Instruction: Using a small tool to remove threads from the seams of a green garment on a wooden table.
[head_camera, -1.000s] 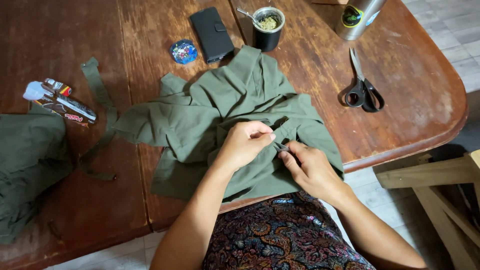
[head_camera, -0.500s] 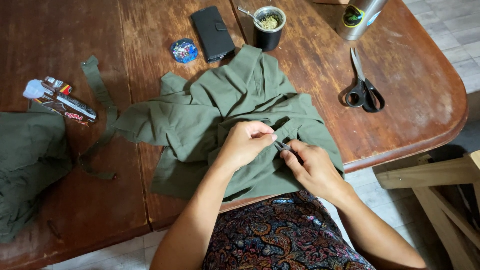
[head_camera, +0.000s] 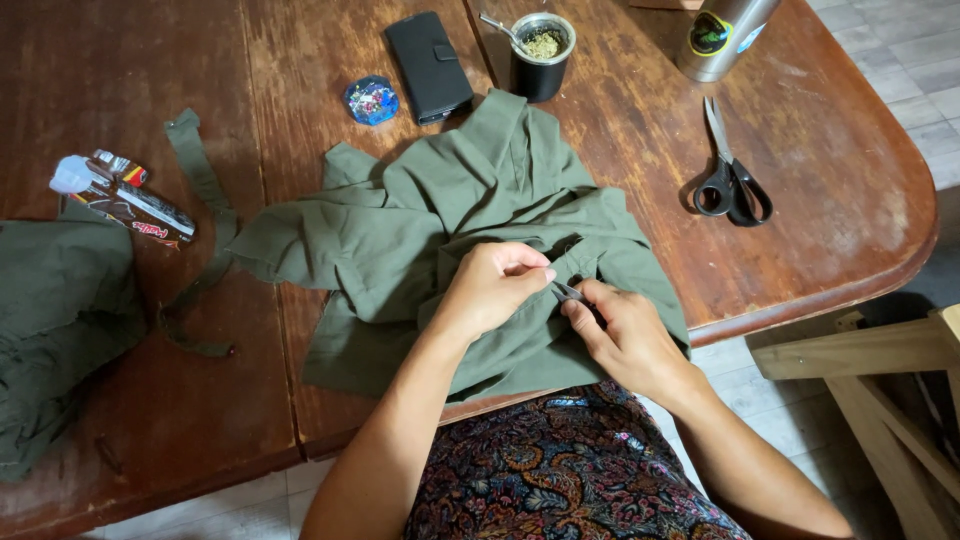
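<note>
An olive-green garment (head_camera: 430, 230) lies bunched on the wooden table (head_camera: 830, 240), near the front edge. My left hand (head_camera: 490, 290) pinches a fold of this fabric between thumb and fingers. My right hand (head_camera: 625, 335) sits just to its right and holds a small thin metal tool (head_camera: 568, 292) against the same fold. The two hands almost touch over the cloth. What the tool's tip does is hidden by my fingers.
Black-handled scissors (head_camera: 730, 175) lie to the right. At the back stand a black cup with a metal straw (head_camera: 540, 55), a steel flask (head_camera: 720, 35), a black wallet case (head_camera: 428, 65) and a blue pin box (head_camera: 371, 100). More green cloth (head_camera: 50, 320), a strap (head_camera: 200, 200) and wrappers (head_camera: 120, 195) are at left.
Both hands stay on the same fold. My right hand has shifted slightly toward the left hand with the small tool; the garment has not moved.
</note>
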